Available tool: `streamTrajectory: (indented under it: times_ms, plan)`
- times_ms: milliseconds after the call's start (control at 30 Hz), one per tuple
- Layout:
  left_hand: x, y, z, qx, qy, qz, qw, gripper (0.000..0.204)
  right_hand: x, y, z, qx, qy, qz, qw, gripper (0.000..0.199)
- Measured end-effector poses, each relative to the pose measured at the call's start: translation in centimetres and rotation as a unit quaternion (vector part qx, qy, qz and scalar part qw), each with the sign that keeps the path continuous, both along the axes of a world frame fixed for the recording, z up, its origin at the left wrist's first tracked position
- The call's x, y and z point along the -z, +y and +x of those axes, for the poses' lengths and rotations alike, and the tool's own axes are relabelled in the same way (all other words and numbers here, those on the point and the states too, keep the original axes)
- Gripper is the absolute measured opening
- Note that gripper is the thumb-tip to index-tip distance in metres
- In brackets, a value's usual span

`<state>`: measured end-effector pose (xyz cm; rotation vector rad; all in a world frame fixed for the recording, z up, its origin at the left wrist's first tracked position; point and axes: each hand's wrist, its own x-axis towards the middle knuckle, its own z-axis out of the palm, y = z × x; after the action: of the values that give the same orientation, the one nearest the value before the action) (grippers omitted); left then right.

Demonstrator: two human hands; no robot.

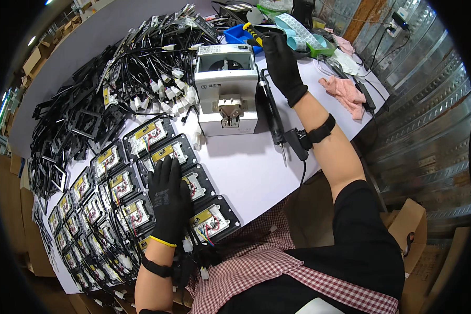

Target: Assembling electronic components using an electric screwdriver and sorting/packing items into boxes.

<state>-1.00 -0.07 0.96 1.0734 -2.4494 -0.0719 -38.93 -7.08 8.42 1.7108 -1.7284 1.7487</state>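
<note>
I see a white worktable [246,167] carrying everything. On its left side lie rows of black framed modules [141,178] with yellow labels and coloured wires, and beyond them a heap of black frames and cable harnesses [110,89]. A white screw feeder box [227,89] stands near the middle, an electric screwdriver [272,112] just beside it. Pink cloths [345,94] lie at the right edge, a blue bin [238,35] farther back.
</note>
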Motion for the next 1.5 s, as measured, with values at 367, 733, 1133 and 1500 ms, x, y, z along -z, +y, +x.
streamTrajectory:
  times_ms: [367,733,1133,1500]
  plan:
    - [-0.2,0.0,0.2,0.023,0.003,-0.033,0.999,0.045,-0.4,0.1,1.2,-0.031,0.045,0.014,0.998,0.028]
    - [-0.4,0.0,0.1,0.009,-0.017,-0.003,1.000,0.044,-0.4,0.2,1.1,-0.071,0.058,-0.021,0.996,0.032]
    - [-0.2,-0.1,0.1,0.014,-0.007,-0.007,1.000,0.045,-0.3,-0.2,0.9,-0.085,0.053,-0.015,0.995,0.033]
    - [-0.1,-0.1,0.1,0.002,-0.008,-0.006,1.000,0.046,-0.7,-1.1,0.8,-0.039,0.174,-0.055,0.982,0.032]
